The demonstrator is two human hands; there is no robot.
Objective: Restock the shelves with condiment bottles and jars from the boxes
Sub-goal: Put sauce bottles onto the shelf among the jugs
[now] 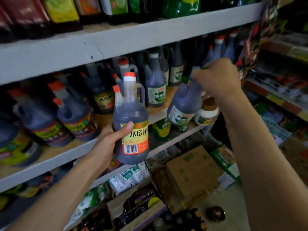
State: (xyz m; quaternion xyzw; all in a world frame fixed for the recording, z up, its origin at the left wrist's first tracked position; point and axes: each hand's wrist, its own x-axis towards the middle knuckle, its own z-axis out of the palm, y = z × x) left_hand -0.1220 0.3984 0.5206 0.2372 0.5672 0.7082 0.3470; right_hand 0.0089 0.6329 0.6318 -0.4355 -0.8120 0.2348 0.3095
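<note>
Now mid-restock: left hand (110,140) grips a jug (130,120); right hand (218,77) grips a tilted bottle (183,104) by its top. Next, stand both on the shelf (160,114) ahead.

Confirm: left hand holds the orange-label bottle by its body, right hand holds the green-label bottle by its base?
Not quite. The head view shows the right hand gripping the green-label bottle at its top, not its base. The left hand does hold the orange-label bottle by its body.
</note>
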